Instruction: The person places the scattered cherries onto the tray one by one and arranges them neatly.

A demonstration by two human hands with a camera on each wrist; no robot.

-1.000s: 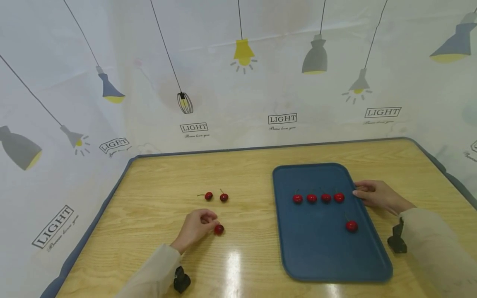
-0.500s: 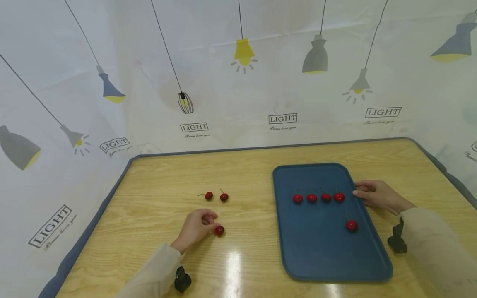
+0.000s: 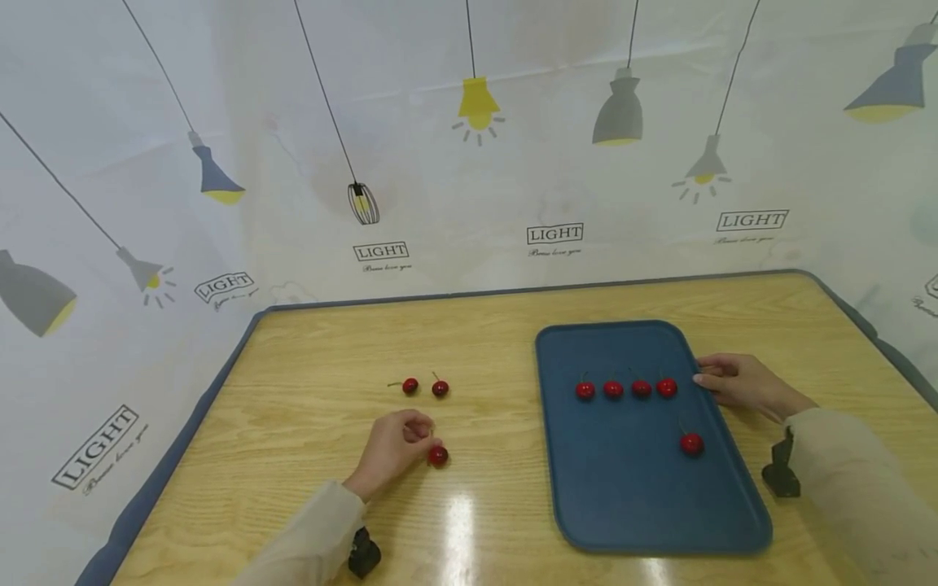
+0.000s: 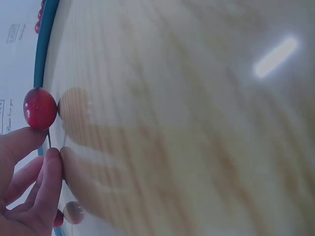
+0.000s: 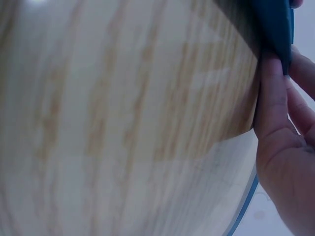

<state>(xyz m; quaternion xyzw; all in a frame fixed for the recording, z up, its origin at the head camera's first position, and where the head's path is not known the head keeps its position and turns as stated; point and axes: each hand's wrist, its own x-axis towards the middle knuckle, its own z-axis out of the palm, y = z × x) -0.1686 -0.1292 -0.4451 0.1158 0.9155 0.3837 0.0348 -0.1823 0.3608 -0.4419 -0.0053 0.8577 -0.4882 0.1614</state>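
My left hand (image 3: pixel 396 448) is low over the wooden table with its fingers curled. Its thumb tip touches a dark red cherry (image 3: pixel 438 456). In the left wrist view the same cherry (image 4: pixel 40 109) sits at the tabletop, its thin stem running between thumb and fingertips. Two more cherries with stems, one on the left (image 3: pixel 410 386) and one on the right (image 3: pixel 440 389), lie beyond this hand. At the far right, my right hand (image 3: pixel 751 387) grips the right rim of a blue tray (image 3: pixel 623 496), with fingers reaching under the edge in the right wrist view.
On the tray, several cherries (image 3: pixel 613 390) form a row across its upper part, and a single cherry (image 3: pixel 691 444) lies lower right. Bare wooden table (image 3: pixel 491 431) separates the left hand from the tray. A white curtain (image 3: pixel 454 179) printed with lamps hangs behind.
The left hand and the cherry at its thumb have shifted slightly to the right and toward me; its stem now shows. The right hand and the tray have stayed in place.
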